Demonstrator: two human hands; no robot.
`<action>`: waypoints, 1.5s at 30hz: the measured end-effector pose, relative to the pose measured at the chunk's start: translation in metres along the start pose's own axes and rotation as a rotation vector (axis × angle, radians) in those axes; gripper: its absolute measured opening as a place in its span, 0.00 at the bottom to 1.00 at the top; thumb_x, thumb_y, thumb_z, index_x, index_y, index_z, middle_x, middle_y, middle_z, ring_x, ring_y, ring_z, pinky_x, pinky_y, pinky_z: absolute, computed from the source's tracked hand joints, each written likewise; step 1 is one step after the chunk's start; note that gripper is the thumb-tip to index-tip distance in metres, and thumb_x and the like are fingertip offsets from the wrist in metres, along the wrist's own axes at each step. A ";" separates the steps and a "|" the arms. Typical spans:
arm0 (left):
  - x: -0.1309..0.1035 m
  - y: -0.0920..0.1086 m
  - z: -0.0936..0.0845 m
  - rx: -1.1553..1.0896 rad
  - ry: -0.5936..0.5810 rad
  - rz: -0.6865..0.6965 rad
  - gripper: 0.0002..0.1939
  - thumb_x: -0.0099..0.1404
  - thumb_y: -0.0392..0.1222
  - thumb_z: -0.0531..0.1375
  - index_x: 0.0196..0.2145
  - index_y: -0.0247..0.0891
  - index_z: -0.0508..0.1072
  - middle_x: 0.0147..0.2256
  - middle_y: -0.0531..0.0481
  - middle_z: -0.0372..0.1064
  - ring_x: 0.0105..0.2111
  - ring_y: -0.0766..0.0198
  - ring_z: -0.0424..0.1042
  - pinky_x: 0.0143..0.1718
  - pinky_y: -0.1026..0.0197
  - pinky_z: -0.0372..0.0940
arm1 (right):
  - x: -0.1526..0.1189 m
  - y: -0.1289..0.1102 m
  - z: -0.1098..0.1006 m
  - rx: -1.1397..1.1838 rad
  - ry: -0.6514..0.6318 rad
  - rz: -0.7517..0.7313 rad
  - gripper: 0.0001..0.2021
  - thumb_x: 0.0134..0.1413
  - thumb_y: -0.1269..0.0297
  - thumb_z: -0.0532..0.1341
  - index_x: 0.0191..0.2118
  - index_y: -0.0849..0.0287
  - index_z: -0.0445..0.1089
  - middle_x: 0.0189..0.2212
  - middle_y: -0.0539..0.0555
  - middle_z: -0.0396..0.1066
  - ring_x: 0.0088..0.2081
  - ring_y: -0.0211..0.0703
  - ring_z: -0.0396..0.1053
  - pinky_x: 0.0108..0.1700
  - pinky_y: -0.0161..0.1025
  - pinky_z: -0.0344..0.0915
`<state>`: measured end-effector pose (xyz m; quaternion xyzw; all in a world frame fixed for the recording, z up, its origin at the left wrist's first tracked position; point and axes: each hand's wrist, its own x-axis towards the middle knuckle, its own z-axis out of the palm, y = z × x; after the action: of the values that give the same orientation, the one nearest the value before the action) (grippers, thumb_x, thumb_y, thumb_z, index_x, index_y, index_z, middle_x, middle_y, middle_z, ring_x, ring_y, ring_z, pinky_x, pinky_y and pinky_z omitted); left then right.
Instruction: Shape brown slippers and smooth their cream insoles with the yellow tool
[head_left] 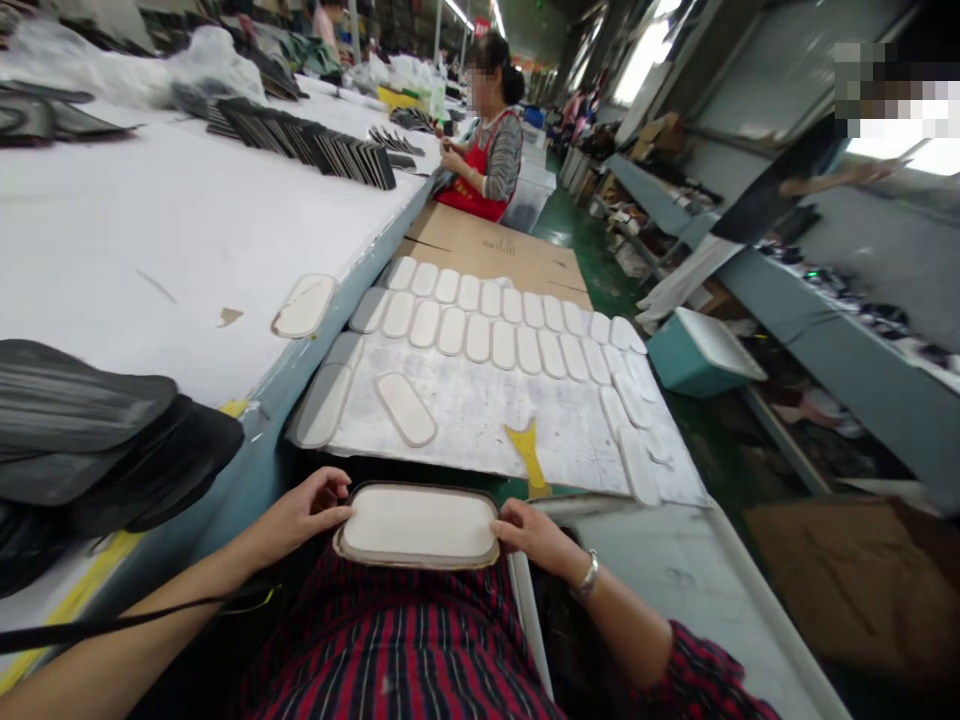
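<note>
A white oblong panel [420, 522] with rounded ends and a brownish rim is stretched level between my hands, just above my lap. My left hand [319, 503] pinches its left end with thumb and fingers. At the opposite end, my right hand [534, 532] grips the edge the same way. Beyond it, a grey-white board [480, 415] carries rows of similar white panels [478, 338]. One single panel [406, 408] lies slanted near the board's front. A yellow forked piece [529, 455] rests at the board's near edge.
To my left, a white worktable [180, 230] holds a stack of black pieces [97, 440], a loose white panel [305, 305] and a row of dark pieces [307, 140]. A co-worker in a red apron [484, 160] sits ahead. On the right stands a teal bin [694, 355].
</note>
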<state>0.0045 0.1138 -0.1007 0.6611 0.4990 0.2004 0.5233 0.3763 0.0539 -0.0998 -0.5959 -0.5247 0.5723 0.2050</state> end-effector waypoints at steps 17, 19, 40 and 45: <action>0.085 0.101 0.063 0.497 -0.618 0.530 0.21 0.64 0.43 0.52 0.55 0.47 0.63 0.53 0.52 0.65 0.51 0.60 0.65 0.52 0.61 0.56 | 0.061 -0.010 0.002 0.366 -0.363 0.158 0.24 0.50 0.42 0.57 0.37 0.60 0.74 0.31 0.52 0.72 0.34 0.40 0.68 0.40 0.38 0.65; 0.084 0.097 0.063 0.542 -0.623 0.563 0.21 0.65 0.44 0.51 0.56 0.46 0.62 0.54 0.51 0.63 0.53 0.60 0.63 0.54 0.61 0.55 | 0.064 -0.013 -0.007 0.240 -0.371 0.031 0.22 0.47 0.43 0.59 0.36 0.58 0.74 0.36 0.51 0.72 0.42 0.42 0.67 0.49 0.39 0.61; 0.051 0.035 0.000 0.110 -0.404 0.175 0.18 0.62 0.46 0.57 0.49 0.42 0.71 0.48 0.48 0.69 0.48 0.59 0.68 0.52 0.56 0.60 | 0.136 -0.068 0.046 -0.199 -0.845 -0.271 0.29 0.50 0.41 0.54 0.49 0.57 0.69 0.55 0.53 0.62 0.58 0.44 0.56 0.61 0.40 0.48; 0.039 0.020 -0.012 0.071 -0.301 0.159 0.16 0.60 0.45 0.59 0.46 0.41 0.73 0.46 0.48 0.71 0.46 0.59 0.70 0.50 0.57 0.62 | 0.144 -0.076 0.065 -0.247 -0.851 -0.316 0.32 0.51 0.39 0.50 0.53 0.57 0.66 0.56 0.53 0.61 0.58 0.44 0.55 0.61 0.40 0.48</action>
<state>0.0206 0.1542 -0.0887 0.7392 0.3676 0.1221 0.5510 0.2582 0.1826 -0.1196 -0.2411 -0.7105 0.6610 -0.0164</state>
